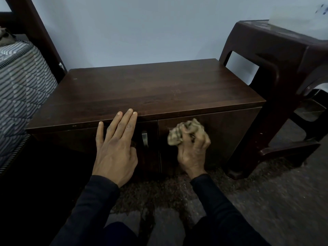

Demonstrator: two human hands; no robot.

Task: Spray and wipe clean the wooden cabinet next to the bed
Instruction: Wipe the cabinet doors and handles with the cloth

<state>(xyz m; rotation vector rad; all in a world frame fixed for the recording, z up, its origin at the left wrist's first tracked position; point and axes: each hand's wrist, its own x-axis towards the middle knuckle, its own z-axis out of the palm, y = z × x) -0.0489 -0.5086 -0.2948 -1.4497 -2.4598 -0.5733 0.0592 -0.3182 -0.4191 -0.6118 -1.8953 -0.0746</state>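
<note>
Your right hand is closed tight around one crumpled tan cloth, and the cloth is pressed against the front of the right door. Your left hand is open and flat, holding nothing. Three of its fingertips rest on the front edge of the cabinet top, and the thumb points up beside them.

You have one wooden cabinet, low and dark brown. It has two doors on the front. One shiny metal handle shows between your hands, on the left door. The cloth hides the spot where a second handle might be, so you cannot tell.

The cabinet top is bare, with open room from edge to edge. Its back edge sits close to the pale wall. On the left, one bed with a striped mattress stands just beside the cabinet's left edge. On the right, one dark plastic stool stands just beside the right edge, so both sides are tight. The floor in front of the cabinet, to your right, is open
</note>
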